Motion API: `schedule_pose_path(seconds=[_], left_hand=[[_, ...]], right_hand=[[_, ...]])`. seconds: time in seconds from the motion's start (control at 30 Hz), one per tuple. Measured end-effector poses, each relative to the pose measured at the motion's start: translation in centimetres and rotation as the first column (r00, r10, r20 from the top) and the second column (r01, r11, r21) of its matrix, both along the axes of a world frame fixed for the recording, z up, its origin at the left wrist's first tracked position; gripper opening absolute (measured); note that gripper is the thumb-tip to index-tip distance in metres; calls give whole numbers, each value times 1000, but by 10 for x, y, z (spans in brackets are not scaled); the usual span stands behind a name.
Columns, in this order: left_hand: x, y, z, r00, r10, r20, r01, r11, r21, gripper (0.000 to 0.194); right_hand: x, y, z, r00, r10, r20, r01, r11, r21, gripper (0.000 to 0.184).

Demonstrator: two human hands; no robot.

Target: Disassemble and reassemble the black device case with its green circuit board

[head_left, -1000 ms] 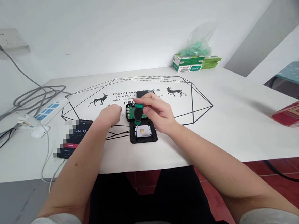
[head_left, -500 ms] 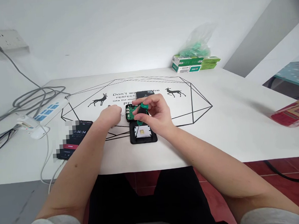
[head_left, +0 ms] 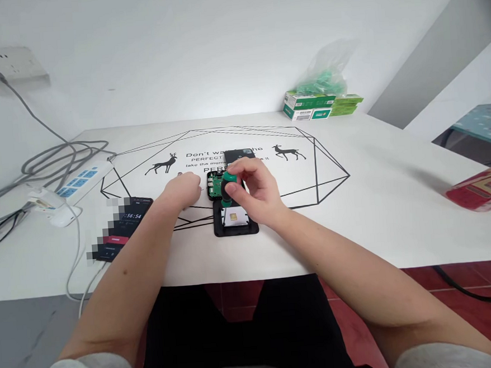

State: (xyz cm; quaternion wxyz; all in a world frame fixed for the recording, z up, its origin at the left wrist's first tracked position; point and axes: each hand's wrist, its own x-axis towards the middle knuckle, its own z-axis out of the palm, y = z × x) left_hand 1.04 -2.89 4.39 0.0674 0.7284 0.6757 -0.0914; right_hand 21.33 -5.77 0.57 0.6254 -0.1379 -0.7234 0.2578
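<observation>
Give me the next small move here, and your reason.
I would probably bring the left hand over to steady the black casing: the right hand holds the screwdriver with its shaft down at the casing's left side, while the left hand sits apart from it.

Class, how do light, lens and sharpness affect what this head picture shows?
Head view: diffuse light on the wall, a soft shadow left of the red package; wide-lens stretching towards the edges; blocky pixels over the left side of the phone; the tip of the screwdriver too small to make out.
</observation>
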Motion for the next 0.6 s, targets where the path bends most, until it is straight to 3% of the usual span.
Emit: schedule_pose_path(seconds=[0.17, 0.3, 0.43, 0.6], left_hand=[[1, -1, 2, 999, 29, 26, -28, 999, -20, 22], [1, 1, -1, 1000, 26, 7, -26, 999, -23, 23], [-2, 4, -6, 1000, -2, -28, 1, 1000, -9, 18], [-6, 9, -13, 1000, -9, -2, 9, 999, 41, 21]], right_hand=[[-6, 1, 0, 999, -23, -22, 24, 999, 35, 28], [-9, -3, -2, 996, 67, -61, -71, 995, -66, 34], [-8, -5, -5, 997, 6, -76, -9, 999, -36, 41], [-3, -6, -2, 999, 40, 21, -41, 998, 38, 22]])
